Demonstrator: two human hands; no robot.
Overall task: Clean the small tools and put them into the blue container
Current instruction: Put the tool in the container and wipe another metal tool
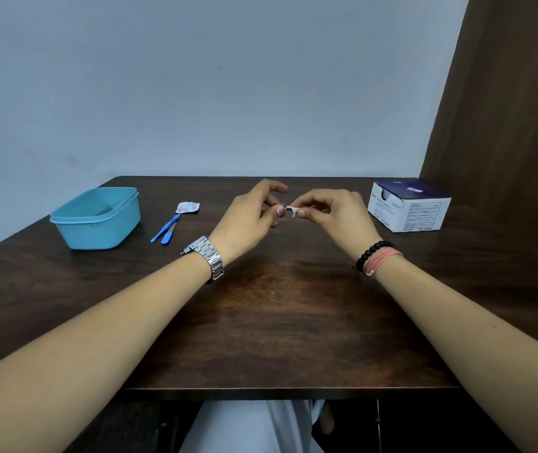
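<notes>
Both hands meet above the middle of the dark wooden table (261, 315). My left hand (251, 214) pinches a small metal tool (283, 207) whose shape is too small to tell. My right hand (333, 212) pinches a small white wipe (294, 210) against that tool. The blue container (95, 219) stands open at the left of the table, apart from both hands; nothing shows inside it. Two blue-handled tools (166, 229) lie side by side on the table between the container and my left hand.
A torn white wipe packet (188, 207) lies just behind the blue-handled tools. A white and dark blue box (409, 206) stands at the right rear. A wall runs behind the table and a brown panel (503, 109) rises at the right.
</notes>
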